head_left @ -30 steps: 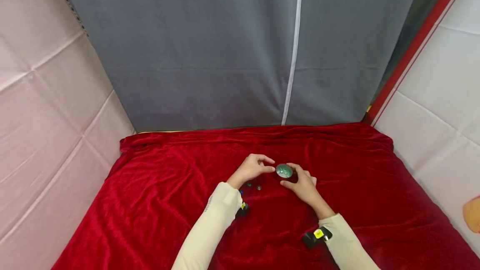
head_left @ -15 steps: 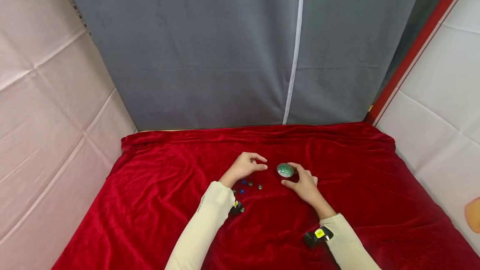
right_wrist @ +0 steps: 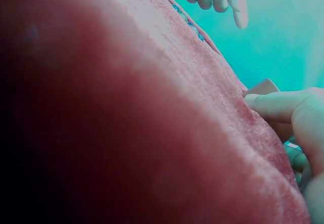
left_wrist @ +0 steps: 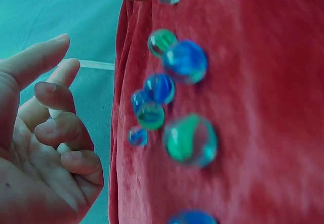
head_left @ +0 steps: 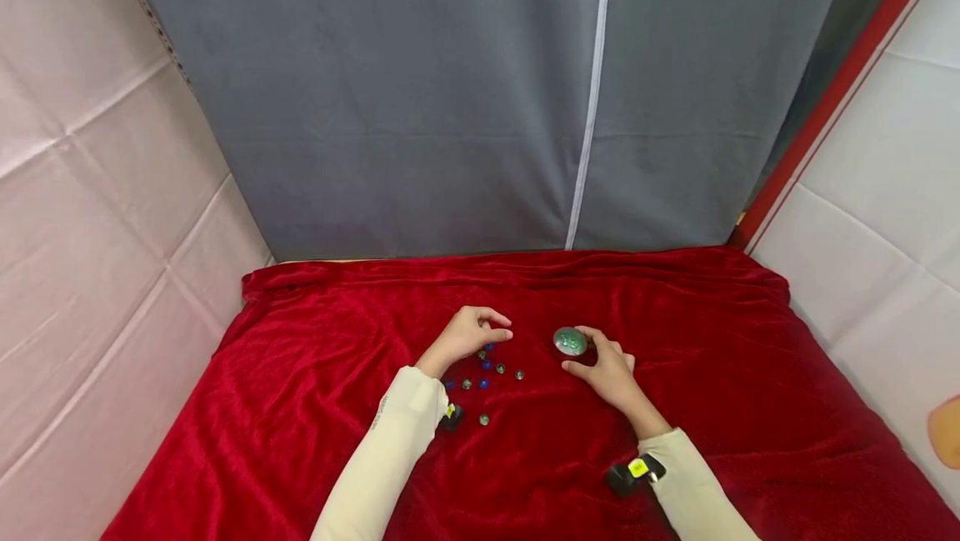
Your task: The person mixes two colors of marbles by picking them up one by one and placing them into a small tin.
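A green, glossy oval stone rests on the red velvet cloth. My right hand holds it, with fingers behind it and the thumb in front. Several small blue and green glass marbles lie scattered on the cloth to its left. My left hand hovers just above the far end of the marbles. In the left wrist view its fingers hang loosely curled and hold nothing beside the marbles. The right wrist view is mostly blurred cloth, with my right fingers at its edge.
The cloth covers the whole table and bunches in folds along the far edge. A grey curtain hangs behind it, with pale panels at the left and right. Black wrist straps sit on both cream sleeves.
My left hand has drawn away from the green stone, leftward over the marbles, uncovering more of them. The right hand and the stone have stayed put.
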The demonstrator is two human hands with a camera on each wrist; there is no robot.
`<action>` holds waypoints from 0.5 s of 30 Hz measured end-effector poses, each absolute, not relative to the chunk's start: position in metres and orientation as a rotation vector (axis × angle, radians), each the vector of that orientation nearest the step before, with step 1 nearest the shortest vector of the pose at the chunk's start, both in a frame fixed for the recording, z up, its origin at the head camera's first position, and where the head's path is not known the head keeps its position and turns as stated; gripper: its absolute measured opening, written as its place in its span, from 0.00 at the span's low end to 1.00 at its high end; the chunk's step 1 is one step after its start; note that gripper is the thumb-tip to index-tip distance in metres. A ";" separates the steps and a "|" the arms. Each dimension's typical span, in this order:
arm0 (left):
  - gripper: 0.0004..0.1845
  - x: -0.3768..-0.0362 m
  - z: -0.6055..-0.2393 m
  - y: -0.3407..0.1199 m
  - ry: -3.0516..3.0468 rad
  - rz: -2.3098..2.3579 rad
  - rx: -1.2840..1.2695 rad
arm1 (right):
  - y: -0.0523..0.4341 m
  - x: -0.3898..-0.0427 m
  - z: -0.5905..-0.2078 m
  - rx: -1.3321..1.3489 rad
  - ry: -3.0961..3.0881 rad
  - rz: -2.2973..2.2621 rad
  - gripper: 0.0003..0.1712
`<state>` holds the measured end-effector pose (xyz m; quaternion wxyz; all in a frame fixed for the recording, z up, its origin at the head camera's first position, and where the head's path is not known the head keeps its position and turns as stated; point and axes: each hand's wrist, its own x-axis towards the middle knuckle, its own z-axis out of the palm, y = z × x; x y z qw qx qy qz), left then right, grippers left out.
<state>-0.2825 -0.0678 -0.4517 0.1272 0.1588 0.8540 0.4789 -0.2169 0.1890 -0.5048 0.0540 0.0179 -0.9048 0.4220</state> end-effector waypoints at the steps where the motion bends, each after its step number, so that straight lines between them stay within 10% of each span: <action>1: 0.15 -0.282 -0.452 -0.070 2.487 1.392 0.458 | 0.189 -0.217 -0.505 0.053 -2.750 1.281 0.36; 15: 0.11 -0.275 -0.453 -0.109 2.525 1.405 0.384 | 0.189 -0.217 -0.504 0.045 -2.752 1.276 0.36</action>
